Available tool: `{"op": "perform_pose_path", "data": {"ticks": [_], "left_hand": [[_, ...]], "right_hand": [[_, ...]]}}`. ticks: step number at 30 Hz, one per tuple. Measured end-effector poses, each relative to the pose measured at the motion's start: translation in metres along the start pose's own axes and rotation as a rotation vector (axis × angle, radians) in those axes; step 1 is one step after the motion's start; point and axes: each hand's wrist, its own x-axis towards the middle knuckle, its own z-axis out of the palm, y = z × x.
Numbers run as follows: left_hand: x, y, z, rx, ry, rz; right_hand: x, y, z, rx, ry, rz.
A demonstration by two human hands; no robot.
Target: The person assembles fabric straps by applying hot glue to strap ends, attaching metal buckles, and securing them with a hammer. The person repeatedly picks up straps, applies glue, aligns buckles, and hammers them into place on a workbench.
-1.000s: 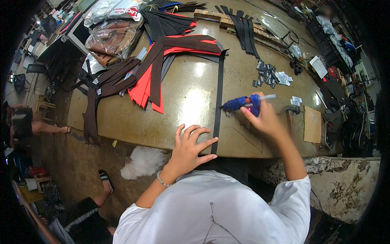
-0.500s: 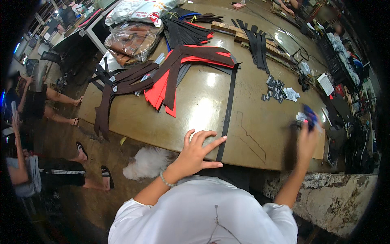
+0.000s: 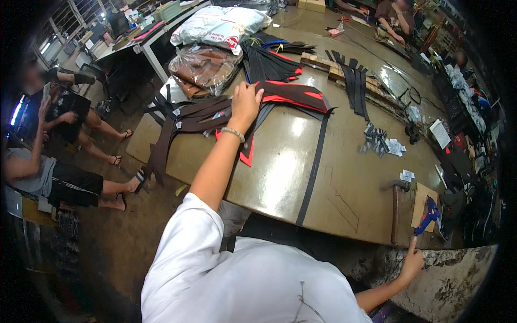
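Observation:
My left hand (image 3: 246,105) reaches over the pile of angled dark brown and red strips (image 3: 291,93). Its fingers are curled over the bend of the topmost brown strip, and the thumb is beside them. At the table's right front edge, a blue glue gun (image 3: 430,216) lies on a piece of cardboard (image 3: 419,200). My right hand (image 3: 412,264) is just below it with one finger stretched to the gun's lower end; whether it touches is hard to tell. A long black strip (image 3: 316,167) runs from the pile to the table's front edge.
A hammer (image 3: 396,212) lies left of the cardboard. Small grey pieces (image 3: 375,139) and white labels (image 3: 396,147) are beyond it. Brown strips (image 3: 186,121), a clear bag of brown pieces (image 3: 202,70) and black strips (image 3: 355,86) lie farther off. People sit at the left and far right.
My left hand has left the black strip and moved forward onto the brown strip pile. The glue gun my right hand was moving now lies on the cardboard, and that hand has drawn back.

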Motion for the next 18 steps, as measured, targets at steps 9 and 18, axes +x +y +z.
{"op": "perform_pose_path", "data": {"ticks": [9,18], "left_hand": [[0.028,0.003,-0.024,-0.411,-0.037,-0.168],[0.002,0.179,-0.144,-0.754,0.032,0.520]], "right_hand": [[-0.063,-0.094,-0.032,0.418,0.012,-0.481],[-0.119,-0.242,-0.050,1.024,0.459,-1.335]]}}
